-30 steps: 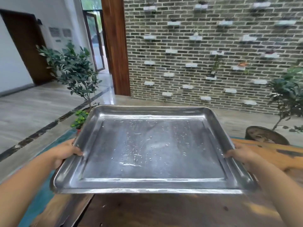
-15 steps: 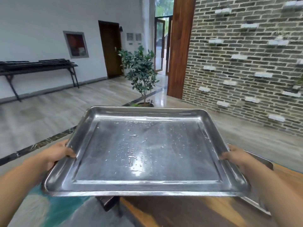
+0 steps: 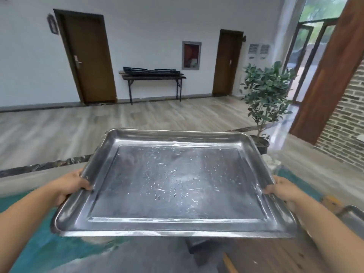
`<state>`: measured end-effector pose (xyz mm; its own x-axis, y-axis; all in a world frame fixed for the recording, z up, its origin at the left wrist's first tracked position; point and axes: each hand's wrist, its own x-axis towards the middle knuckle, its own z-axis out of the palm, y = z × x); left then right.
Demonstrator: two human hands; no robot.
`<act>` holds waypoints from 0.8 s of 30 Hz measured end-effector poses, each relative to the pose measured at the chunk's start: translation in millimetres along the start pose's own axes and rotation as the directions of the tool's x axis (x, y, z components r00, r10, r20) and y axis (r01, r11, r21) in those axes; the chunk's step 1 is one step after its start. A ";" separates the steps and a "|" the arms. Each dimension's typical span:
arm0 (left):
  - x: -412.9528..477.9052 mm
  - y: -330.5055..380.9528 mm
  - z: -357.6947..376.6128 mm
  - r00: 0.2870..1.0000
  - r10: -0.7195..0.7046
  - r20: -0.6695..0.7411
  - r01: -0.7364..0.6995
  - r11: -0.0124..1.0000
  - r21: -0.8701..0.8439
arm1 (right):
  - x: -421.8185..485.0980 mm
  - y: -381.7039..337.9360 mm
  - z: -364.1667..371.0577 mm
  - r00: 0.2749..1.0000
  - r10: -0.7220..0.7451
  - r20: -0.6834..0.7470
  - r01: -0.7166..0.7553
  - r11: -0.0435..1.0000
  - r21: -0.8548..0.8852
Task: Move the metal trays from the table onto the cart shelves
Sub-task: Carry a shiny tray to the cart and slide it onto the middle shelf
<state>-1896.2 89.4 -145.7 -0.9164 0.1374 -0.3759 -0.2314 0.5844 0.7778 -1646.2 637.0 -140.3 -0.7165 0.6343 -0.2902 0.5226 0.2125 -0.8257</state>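
Note:
A large, shallow metal tray [image 3: 173, 186], wet with water drops, is held level in front of me above the floor. My left hand [image 3: 69, 186] grips its left rim, thumb on top. My right hand [image 3: 283, 191] grips the right rim the same way. The corner of a second metal tray [image 3: 352, 219] lies on the wooden table [image 3: 275, 257] at the lower right. No cart is in view.
A potted tree [image 3: 264, 95] stands just right of the tray's far corner. A dark side table [image 3: 152, 75] with flat black items stands against the far white wall between two brown doors. A brick wall [image 3: 346, 123] and wooden pillar are on the right.
The view has swung left with the tray held in both hands: the brick wall slid off to the right, and the white wall, doors and side table came into view. The grip is unchanged.

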 end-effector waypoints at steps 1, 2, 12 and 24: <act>-0.2 -12.0 -18.6 0.999 -0.022 -0.032 0.022 1.000 -0.017 | 6.9 -13.8 21.0 1.000 -0.014 0.028 0.014 1.000 -0.004; -2.2 -23.8 -36.4 0.997 -0.046 -0.064 0.044 0.998 -0.035 | 14.2 -26.4 41.9 0.998 -0.033 0.057 0.033 0.999 -0.010; -71.3 -135.9 -150.0 0.917 -0.227 -0.329 0.174 0.967 -0.184 | 64.9 -143.5 223.7 0.908 -0.188 0.376 0.238 0.967 -0.091; -214.4 -193.7 -115.9 0.636 -0.560 -0.531 0.276 0.807 -0.522 | 104.1 -235.5 396.2 0.565 -0.262 0.782 0.540 0.834 -0.111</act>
<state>-1692.8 -145.9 -157.4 -0.6265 -0.6644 -0.4075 -0.6097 0.0921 0.7872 -2026.9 358.5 -167.8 -0.9034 -0.2783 -0.3262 0.1004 0.6024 -0.7919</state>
